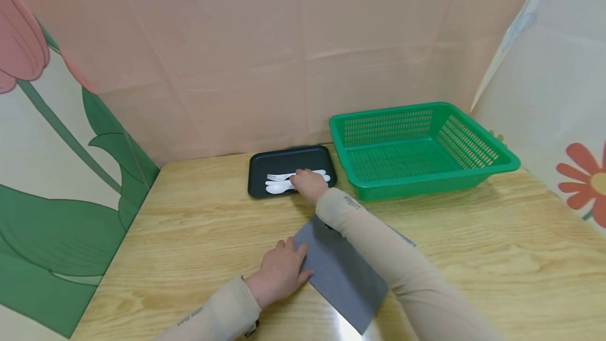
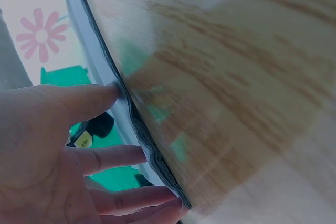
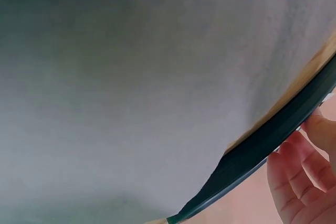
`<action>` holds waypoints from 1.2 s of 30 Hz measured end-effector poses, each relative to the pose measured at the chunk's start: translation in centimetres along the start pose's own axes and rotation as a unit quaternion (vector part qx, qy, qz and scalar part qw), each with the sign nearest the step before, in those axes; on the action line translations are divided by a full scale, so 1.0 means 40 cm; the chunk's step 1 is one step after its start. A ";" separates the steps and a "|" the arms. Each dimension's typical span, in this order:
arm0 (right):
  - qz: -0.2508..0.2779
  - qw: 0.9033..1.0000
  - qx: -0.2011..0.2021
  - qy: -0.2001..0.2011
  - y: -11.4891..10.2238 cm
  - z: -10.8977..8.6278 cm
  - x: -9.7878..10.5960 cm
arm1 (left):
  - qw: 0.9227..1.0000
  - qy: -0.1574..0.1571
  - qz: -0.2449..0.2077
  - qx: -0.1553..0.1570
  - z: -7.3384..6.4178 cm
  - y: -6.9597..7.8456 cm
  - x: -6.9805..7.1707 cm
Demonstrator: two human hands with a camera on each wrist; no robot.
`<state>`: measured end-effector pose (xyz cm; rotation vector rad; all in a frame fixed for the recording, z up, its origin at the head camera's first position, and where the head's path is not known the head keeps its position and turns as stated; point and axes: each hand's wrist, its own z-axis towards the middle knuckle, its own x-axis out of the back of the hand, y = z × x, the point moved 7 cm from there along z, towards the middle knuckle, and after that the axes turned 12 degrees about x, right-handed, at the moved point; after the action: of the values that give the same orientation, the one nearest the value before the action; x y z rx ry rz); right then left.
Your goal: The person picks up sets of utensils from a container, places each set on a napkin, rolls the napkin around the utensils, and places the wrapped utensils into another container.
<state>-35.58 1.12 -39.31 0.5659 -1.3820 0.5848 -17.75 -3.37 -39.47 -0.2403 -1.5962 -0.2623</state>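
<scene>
A grey folded cloth (image 1: 343,272) lies slantwise on the table near me. At its left edge my left hand (image 1: 280,271) rests with thumb and fingers spread; the left wrist view shows the fingertips touching the layered edge of the cloth (image 2: 139,124). My right arm crosses over the cloth. Its hand (image 1: 310,186) reaches down over a black tray (image 1: 284,159) onto white plastic cutlery: a fork (image 1: 279,177) and a spoon (image 1: 279,188) among the pieces. Behind the tray rim in the right wrist view are the right fingers (image 3: 286,182); I cannot tell whether they pinch a piece.
A green perforated basket (image 1: 426,186) stands right of the tray, close beside it. Behind both hangs a pinkish sheet (image 1: 236,67). Flower-printed panels border the left and right sides. The table (image 1: 199,225) has a wood-grain surface.
</scene>
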 end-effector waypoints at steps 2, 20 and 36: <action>-0.016 1.000 0.002 -0.003 -0.002 0.001 0.001 | 1.000 -0.002 0.003 -0.001 0.000 0.000 0.000; -0.017 0.999 -0.021 -0.045 -0.001 0.003 -0.006 | 1.000 -0.012 0.006 0.004 -0.004 0.003 -0.004; -0.101 0.994 -0.010 -0.039 -0.006 0.011 0.000 | 1.000 0.000 0.011 0.002 -0.001 0.000 -0.004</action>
<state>-35.76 0.65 -39.29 0.7084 -1.3840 0.3884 -17.72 -3.36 -39.61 -0.2557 -1.5919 -0.2423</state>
